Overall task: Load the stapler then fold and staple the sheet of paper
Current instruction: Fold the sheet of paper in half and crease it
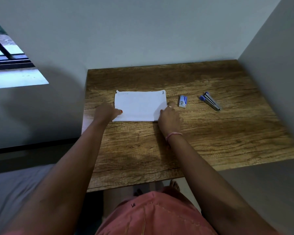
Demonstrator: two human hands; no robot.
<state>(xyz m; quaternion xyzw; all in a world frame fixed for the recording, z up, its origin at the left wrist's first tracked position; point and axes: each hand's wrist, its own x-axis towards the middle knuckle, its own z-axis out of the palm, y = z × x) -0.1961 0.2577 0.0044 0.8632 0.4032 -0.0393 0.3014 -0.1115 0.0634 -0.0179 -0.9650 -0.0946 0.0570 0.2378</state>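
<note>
A white sheet of paper lies folded on the wooden table, its crease along the near edge. My left hand rests on the paper's near left corner, thumb on top of the sheet. My right hand presses on the near right corner, fingers curled over the edge. To the right of the paper lies a small blue and white staple box. Further right, a blue and silver stapler lies at an angle, away from both hands.
The table stands in a corner, with grey walls behind it and to its right. On the left, a window is set in the wall. A grey bed surface lies at the lower left, below the table's left edge.
</note>
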